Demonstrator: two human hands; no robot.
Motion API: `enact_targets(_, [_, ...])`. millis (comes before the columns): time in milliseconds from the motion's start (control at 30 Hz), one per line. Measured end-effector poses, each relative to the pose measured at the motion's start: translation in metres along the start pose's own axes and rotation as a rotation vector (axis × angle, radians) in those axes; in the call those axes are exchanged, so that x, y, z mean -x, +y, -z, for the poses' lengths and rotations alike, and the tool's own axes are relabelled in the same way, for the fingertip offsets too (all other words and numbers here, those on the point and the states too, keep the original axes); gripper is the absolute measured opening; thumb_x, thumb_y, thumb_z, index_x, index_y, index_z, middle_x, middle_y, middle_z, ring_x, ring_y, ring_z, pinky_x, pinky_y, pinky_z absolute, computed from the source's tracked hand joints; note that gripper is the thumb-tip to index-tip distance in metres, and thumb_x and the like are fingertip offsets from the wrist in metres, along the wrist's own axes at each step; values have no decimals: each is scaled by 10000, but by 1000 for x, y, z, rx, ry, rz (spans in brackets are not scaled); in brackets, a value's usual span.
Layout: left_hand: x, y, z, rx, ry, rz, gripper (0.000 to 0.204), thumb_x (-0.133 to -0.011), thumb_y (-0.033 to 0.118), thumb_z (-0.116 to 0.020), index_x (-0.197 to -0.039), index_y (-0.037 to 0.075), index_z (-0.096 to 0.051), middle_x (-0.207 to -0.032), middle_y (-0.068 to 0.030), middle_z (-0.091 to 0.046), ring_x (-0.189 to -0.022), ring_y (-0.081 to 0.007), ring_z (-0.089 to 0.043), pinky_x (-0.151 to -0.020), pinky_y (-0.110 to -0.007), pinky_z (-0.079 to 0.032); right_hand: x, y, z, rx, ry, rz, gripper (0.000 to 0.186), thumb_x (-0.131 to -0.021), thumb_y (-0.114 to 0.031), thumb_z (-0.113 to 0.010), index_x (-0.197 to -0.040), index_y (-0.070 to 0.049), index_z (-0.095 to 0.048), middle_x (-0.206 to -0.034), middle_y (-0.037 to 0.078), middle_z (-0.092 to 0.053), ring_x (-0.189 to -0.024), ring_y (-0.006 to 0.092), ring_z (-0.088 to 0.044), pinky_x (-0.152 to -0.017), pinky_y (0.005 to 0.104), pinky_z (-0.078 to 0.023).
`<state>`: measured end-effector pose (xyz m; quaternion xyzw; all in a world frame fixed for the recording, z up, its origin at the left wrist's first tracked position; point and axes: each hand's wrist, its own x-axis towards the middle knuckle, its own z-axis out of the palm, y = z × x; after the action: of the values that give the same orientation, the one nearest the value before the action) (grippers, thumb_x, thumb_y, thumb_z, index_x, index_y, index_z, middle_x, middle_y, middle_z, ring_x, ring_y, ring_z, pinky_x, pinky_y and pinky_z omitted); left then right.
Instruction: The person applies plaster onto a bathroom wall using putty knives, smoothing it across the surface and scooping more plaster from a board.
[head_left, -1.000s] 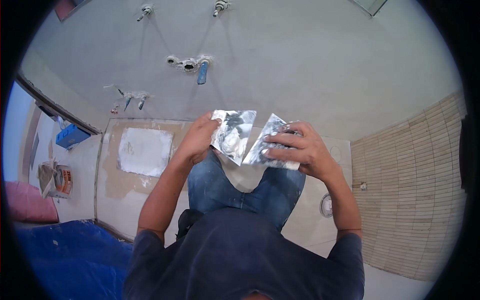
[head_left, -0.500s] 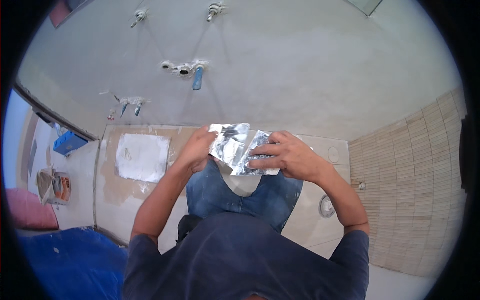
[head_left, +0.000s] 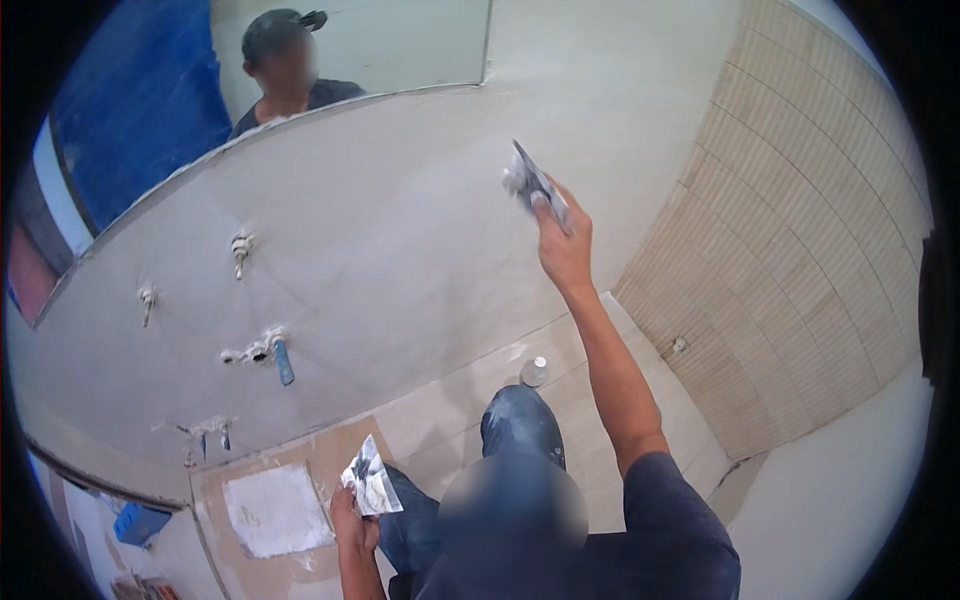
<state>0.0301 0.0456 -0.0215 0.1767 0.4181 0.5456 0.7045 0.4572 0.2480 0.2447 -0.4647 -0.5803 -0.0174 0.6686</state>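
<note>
Paste (head_left: 514,180) clings to the scraper (head_left: 549,198) clasped in your right hand (head_left: 567,246); your left hand (head_left: 351,524) pinches a metal blade (head_left: 376,487). The wall (head_left: 430,210) looks mostly coated, but rough around pipe stubs (head_left: 240,255).

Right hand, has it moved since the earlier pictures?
Yes. Against the blue pipe stub on the wall, the right hand has gone up and farther right: it was lower in view than the stub, now higher.
</note>
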Motion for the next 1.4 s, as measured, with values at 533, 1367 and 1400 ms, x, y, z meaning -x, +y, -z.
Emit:
enact_targets(533, [14, 9, 3, 62, 147, -127, 341, -1053, 179, -465, -1348, 66, -594, -1180, -88, -733, -1021, -235, -756, -830, -376, -646, -80, 37, -84, 695, 312, 205, 650, -804, 59, -653, -1421, -148, -656, -1407, 66, -615, -1193, 366, -548, -1002, 455, -487])
enact_targets(1367, [14, 10, -15, 22, 114, -158, 381, -1056, 173, -442, -1386, 36, -573, -1209, -110, -723, -1018, -225, -747, -824, -374, -629, -27, 30, -66, 730, -117, 405, 671, -776, 48, -663, -1386, -233, -679, -1370, -5, -640, -1132, 305, -565, -956, 474, -457])
enact_targets(1400, [14, 9, -10, 18, 115, -156, 381, -1056, 173, -442, -1386, 36, -573, -1209, -110, -723, -1018, -225, -747, -824, -374, -629, -22, 34, -60, 711, -183, 461, 663, -772, 54, -661, -1367, -238, -692, -1345, -9, -654, -1125, 297, -569, -963, 466, -453])
